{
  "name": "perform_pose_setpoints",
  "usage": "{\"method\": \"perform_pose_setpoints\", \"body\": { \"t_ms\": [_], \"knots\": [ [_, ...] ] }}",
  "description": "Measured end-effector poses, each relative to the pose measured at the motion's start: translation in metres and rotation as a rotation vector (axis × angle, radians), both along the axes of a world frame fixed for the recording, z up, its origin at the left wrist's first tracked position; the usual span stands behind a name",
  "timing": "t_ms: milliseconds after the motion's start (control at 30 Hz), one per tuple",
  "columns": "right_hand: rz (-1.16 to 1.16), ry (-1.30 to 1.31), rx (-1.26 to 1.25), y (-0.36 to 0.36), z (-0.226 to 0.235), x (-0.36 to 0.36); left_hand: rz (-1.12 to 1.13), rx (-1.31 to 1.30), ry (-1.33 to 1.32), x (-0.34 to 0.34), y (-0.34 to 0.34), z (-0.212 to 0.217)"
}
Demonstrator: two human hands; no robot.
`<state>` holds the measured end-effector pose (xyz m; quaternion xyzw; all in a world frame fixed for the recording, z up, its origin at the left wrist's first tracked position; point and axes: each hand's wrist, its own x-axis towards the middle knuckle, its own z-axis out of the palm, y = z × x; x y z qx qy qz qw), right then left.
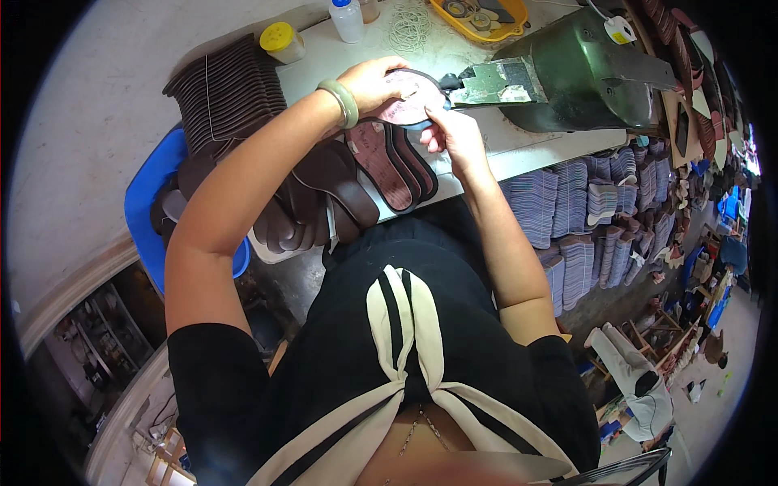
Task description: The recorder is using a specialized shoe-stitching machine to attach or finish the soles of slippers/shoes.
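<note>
Between my two hands is a pinkish patterned insole (415,95) with a dark edge, up against the narrow working end of a green machine (559,69). My left hand (374,84), below a pale bangle (340,103), presses its fingers on the insole's left side. On its near right edge, the fingers of my right hand (455,136) pinch the rim. Close below lie several more pink insoles (381,166) with dark borders, overlapping on the table. The exact contact between insole and machine is hidden.
Dark brown soles (312,190) pile up at left, beside a tied stack of them (223,93) and a blue tub (146,194). At the back stand a yellow-lidded jar (281,40), a white bottle (347,20) and a yellow basket (485,34). Striped bundles (567,202) fill the right.
</note>
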<state>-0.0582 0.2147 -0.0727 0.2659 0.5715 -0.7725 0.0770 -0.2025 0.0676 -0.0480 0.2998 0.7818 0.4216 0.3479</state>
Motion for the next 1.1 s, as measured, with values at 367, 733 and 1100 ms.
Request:
{"method": "perform_pose_setpoints", "body": {
  "t_ms": [367,733,1100],
  "knots": [
    [-0.042,0.044,0.143,0.004,0.004,-0.004,0.255,-0.073,0.054,0.034,-0.004,-0.005],
    [0.148,0.195,-0.327,-0.032,-0.015,0.055,0.472,-0.073,0.084,0.051,0.007,-0.007],
    [0.156,0.104,-0.274,0.015,-0.005,0.041,0.7,0.039,0.414,0.045,0.019,-0.045]
  ]
}}
